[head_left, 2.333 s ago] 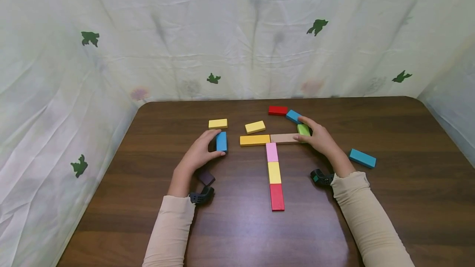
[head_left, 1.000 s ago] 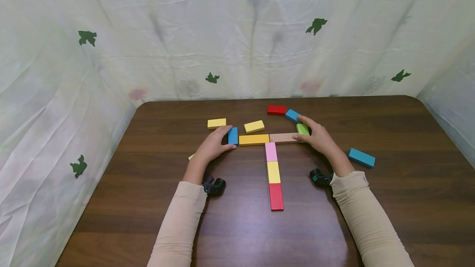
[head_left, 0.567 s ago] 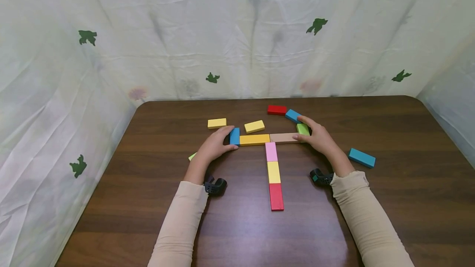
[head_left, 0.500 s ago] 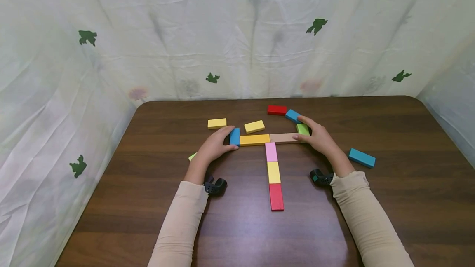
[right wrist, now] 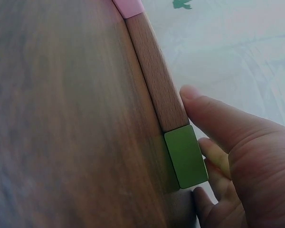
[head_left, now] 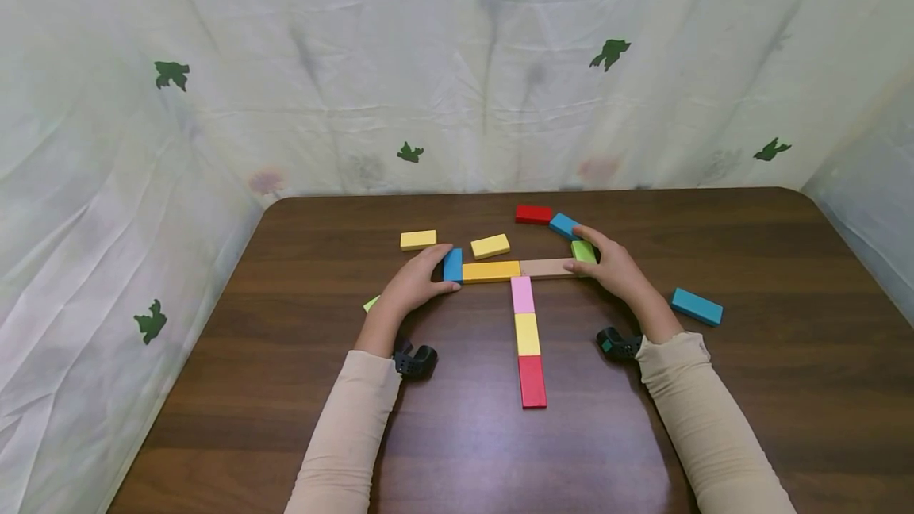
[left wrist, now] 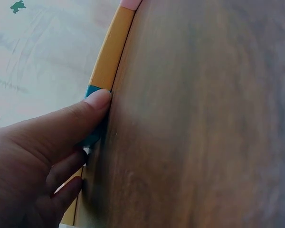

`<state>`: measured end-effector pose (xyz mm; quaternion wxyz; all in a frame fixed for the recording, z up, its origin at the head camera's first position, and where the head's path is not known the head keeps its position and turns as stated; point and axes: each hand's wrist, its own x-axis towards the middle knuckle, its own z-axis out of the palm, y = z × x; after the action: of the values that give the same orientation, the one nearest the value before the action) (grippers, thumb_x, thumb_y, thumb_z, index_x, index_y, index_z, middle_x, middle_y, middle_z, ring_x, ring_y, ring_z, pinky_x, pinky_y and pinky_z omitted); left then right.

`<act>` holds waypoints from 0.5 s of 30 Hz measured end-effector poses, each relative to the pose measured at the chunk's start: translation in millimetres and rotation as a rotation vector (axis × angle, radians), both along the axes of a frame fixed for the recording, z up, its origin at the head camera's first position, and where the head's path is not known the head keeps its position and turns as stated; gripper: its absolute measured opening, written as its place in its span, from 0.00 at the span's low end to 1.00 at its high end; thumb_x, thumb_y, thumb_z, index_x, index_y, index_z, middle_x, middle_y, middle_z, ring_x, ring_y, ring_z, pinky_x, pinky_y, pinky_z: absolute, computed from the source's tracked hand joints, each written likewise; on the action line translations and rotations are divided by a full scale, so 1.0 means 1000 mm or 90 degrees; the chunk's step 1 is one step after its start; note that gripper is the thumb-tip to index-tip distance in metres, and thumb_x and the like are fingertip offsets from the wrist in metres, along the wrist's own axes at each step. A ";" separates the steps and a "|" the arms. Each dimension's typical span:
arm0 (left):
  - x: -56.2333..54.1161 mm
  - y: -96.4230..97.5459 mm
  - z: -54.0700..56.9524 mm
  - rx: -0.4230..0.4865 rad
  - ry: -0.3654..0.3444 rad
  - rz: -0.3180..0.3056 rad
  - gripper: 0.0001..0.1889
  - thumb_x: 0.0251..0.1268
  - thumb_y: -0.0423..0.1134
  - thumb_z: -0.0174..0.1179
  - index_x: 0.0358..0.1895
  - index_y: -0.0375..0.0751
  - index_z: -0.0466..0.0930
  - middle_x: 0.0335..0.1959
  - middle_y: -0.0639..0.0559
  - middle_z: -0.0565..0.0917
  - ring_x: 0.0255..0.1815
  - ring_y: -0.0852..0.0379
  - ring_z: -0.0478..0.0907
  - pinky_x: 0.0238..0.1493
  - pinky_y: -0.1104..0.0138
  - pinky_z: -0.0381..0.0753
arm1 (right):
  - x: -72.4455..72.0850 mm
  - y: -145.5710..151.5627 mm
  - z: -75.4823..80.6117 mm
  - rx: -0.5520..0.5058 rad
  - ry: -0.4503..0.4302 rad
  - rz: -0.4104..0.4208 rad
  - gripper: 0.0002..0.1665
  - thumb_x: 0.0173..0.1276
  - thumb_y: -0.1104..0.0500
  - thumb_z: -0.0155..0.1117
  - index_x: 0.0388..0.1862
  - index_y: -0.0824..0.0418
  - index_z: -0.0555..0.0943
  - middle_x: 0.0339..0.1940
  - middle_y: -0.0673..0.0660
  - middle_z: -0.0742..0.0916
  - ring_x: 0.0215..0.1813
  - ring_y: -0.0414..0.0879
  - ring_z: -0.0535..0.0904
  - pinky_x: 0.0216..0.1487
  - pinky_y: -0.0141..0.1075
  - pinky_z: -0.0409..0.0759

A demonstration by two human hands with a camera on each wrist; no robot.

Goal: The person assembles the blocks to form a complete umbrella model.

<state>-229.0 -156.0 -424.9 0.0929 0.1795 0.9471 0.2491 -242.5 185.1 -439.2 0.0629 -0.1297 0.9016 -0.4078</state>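
Note:
My left hand [head_left: 414,280] pinches a blue block [head_left: 453,266] between thumb and fingers. That block stands against the left end of an orange block [head_left: 491,272]. A bare wood block [head_left: 546,268] continues the row to the right. At the row's right end my right hand [head_left: 616,266] curls round a green block [right wrist: 186,156], its thumb over the wood block's end; the hand partly hides the green block in the head view. Below the row's middle, a pink block [head_left: 522,294], a yellow block [head_left: 527,335] and a red block [head_left: 531,381] form a line toward me.
Two loose yellow blocks, the left yellow block [head_left: 417,240] and right yellow block [head_left: 489,246], lie behind the row. Farther back are a red block [head_left: 533,214] and a blue block [head_left: 563,225]. Another blue block [head_left: 697,307] lies right. A light green block [head_left: 370,304] shows beside my left wrist.
My left hand has moved right with the blue block, bringing it against the orange block's left end, then stayed there. The right hand has kept its place.

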 end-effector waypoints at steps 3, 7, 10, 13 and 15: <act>0.000 0.000 0.001 0.003 0.000 -0.004 0.41 0.54 0.52 0.62 0.68 0.40 0.54 0.67 0.43 0.58 0.66 0.48 0.54 0.62 0.56 0.56 | 0.001 0.000 -0.001 -0.003 -0.001 0.000 0.45 0.59 0.45 0.62 0.70 0.57 0.55 0.67 0.61 0.62 0.65 0.58 0.56 0.59 0.54 0.57; -0.001 0.000 0.004 0.018 0.007 -0.010 0.43 0.52 0.53 0.63 0.68 0.39 0.54 0.67 0.43 0.58 0.67 0.49 0.53 0.62 0.57 0.55 | 0.001 0.000 -0.001 -0.005 0.001 0.000 0.45 0.59 0.45 0.62 0.70 0.57 0.55 0.67 0.61 0.63 0.65 0.58 0.56 0.58 0.53 0.57; -0.002 0.000 0.006 0.030 0.015 -0.009 0.43 0.52 0.55 0.62 0.68 0.39 0.55 0.66 0.44 0.59 0.67 0.49 0.53 0.63 0.58 0.54 | 0.001 0.000 -0.001 -0.003 0.002 -0.002 0.45 0.59 0.46 0.62 0.70 0.58 0.55 0.67 0.61 0.63 0.65 0.58 0.56 0.59 0.53 0.57; -0.003 0.002 0.008 0.036 0.033 -0.011 0.41 0.54 0.55 0.60 0.67 0.38 0.55 0.66 0.44 0.59 0.66 0.50 0.53 0.63 0.59 0.54 | 0.000 0.000 -0.001 -0.002 0.002 -0.002 0.45 0.59 0.46 0.62 0.70 0.58 0.55 0.67 0.61 0.63 0.65 0.58 0.56 0.59 0.53 0.57; -0.005 0.004 0.009 0.033 0.048 -0.011 0.40 0.55 0.56 0.58 0.67 0.38 0.56 0.65 0.44 0.60 0.66 0.50 0.53 0.63 0.59 0.53 | 0.000 0.000 0.000 0.001 0.002 -0.001 0.45 0.59 0.46 0.62 0.70 0.58 0.55 0.67 0.61 0.63 0.65 0.58 0.56 0.59 0.53 0.57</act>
<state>-233.9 -151.5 -416.1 0.0543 0.1994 0.9417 0.2655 -242.2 185.3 -439.7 0.0610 -0.1296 0.9020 -0.4073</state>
